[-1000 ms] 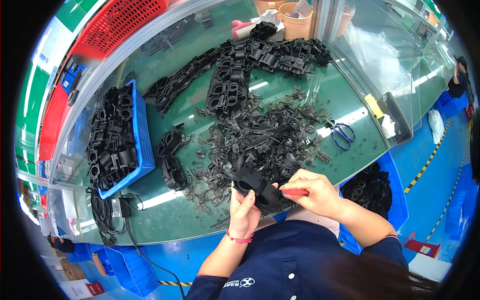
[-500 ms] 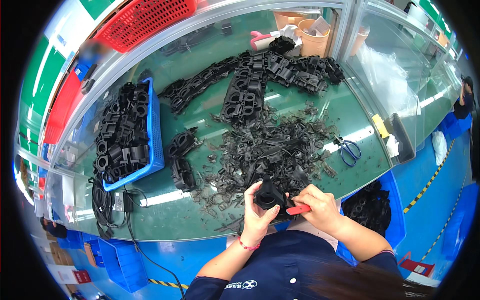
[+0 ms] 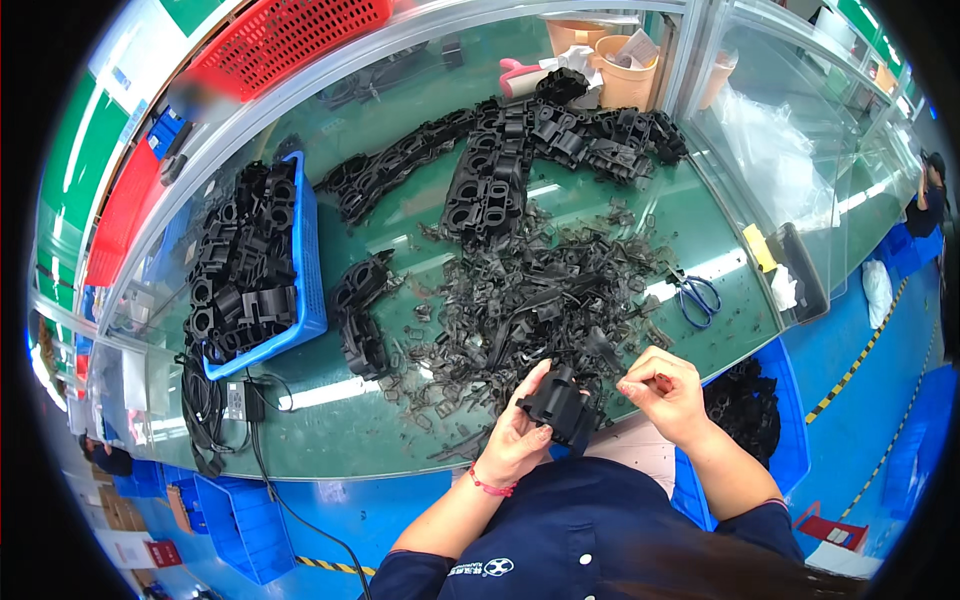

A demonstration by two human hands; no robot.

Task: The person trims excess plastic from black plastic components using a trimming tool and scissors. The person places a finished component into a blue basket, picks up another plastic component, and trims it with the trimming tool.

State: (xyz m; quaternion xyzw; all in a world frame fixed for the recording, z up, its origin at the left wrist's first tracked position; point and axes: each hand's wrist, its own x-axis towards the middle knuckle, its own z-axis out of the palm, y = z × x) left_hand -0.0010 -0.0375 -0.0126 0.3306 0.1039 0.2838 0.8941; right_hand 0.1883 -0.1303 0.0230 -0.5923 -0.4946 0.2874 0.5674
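Observation:
My left hand is closed round a black moulded plastic part at the table's near edge. The part has a rounded, ribbed body and is tilted. My right hand, apart from the part and to its right, has its fingers curled in. A bit of the red tool handle shows between those fingers; the rest of the tool is hidden. Just beyond both hands lies a heap of black plastic scraps.
A blue basket full of black parts stands on the left of the green table. Rows of black parts lie at the back. Blue-handled scissors rest at right. A blue bin with black pieces is below the right edge.
My right hand has drawn away from the part to the right and up, its red tool now mostly hidden. My left hand has turned the part, so its round opening no longer faces up.

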